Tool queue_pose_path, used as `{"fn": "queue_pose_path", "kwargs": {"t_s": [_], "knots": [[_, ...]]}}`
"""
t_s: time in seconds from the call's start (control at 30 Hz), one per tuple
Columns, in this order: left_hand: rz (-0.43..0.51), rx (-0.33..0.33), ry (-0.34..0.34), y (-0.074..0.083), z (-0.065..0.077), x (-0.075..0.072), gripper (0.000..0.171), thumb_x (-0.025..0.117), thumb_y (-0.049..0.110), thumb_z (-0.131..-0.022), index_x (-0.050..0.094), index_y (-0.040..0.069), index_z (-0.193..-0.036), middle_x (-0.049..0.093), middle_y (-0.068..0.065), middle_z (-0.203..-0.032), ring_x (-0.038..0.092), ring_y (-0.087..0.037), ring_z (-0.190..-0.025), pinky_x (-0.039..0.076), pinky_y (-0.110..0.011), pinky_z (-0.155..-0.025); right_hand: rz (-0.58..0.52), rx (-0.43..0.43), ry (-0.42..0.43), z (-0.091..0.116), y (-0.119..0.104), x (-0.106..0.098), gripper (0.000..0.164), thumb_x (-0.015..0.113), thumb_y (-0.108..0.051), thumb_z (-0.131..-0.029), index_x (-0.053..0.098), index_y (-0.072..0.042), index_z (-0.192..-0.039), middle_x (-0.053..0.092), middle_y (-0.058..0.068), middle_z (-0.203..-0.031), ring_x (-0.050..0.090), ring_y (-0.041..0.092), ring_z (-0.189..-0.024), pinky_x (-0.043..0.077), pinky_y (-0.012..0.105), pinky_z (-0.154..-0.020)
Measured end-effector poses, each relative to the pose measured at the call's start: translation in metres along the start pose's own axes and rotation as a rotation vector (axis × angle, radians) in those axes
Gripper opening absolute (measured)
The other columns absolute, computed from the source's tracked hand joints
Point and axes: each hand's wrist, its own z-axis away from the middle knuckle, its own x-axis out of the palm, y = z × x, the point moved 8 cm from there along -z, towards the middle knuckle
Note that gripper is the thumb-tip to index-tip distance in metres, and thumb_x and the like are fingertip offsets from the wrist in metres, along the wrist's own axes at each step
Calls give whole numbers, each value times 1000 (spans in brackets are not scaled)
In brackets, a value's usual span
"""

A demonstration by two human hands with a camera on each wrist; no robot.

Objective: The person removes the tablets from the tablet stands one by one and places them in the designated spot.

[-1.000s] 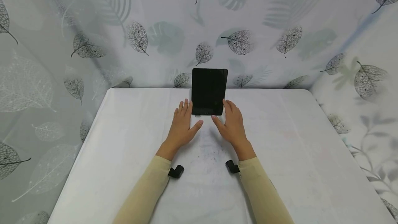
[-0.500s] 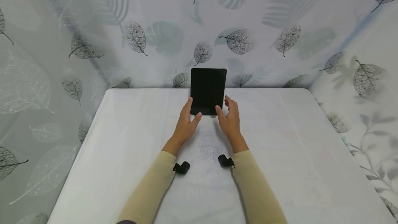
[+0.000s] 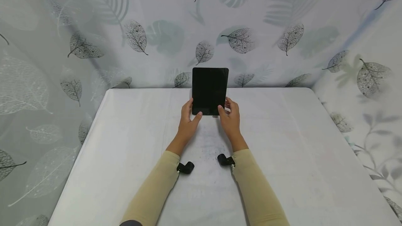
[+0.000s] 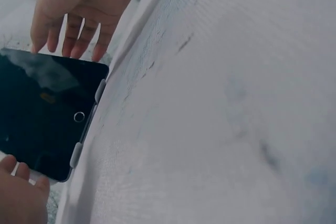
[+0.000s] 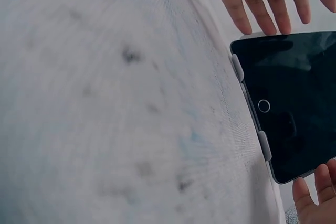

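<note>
A black tablet (image 3: 209, 91) with a round home button leans upright at the back middle of the table. Two small grey tabs (image 4: 100, 92) show along its lower edge in both wrist views. My left hand (image 3: 187, 123) is at the tablet's lower left side, thumb by the bottom edge; in the right wrist view that hand's fingers (image 5: 270, 6) look straight, tips right at the edge. My right hand (image 3: 230, 119) flanks the lower right side, its thumb overlapping the front corner in the head view. Straight-looking fingers (image 5: 321, 182) of it touch or nearly touch the side edge. The tablet's back is hidden.
A white cloth with faint dark marks covers the table (image 3: 141, 149). Leaf-printed curtain (image 3: 169, 16) hangs behind and on both sides. Black wrist cameras (image 3: 186, 167) project inward from both beige sleeves (image 3: 260, 187).
Both hands have drawn inward around the tablet's lower sides. The left fingers, spread flat beside it a second ago, are now at its edge; the right fingers have bent somewhat. The tablet stays put.
</note>
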Motion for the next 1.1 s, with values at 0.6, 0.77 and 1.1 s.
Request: {"fn": "queue_pose_path", "kwargs": {"t_s": [0.6,0.77,1.1], "knots": [[-21,-30,197,-19,-14,-6,64,70,1,-90,46,3,-149,46,-20,-141,47,-33,-129,44,-48,-112,-70,102,111,-10,24,-3,41,76,-5,-89,62,-1,-127,62,18,-118,61,29,-109,54,40,-99],[-92,-54,324,-22,-15,-11,52,73,3,-90,59,6,-140,58,-15,-125,58,-28,-115,53,-41,-102,-9,119,145,-10,29,-4,36,83,-6,-84,65,2,-114,64,17,-108,60,24,-97,54,37,-90],[-81,-88,541,-28,-16,-21,27,74,-8,-86,75,0,-112,72,-17,-102,71,-27,-96,61,-34,-86,-1,125,200,-12,33,-3,34,84,-7,-83,66,3,-110,66,19,-104,60,25,-93,52,36,-87]]}}
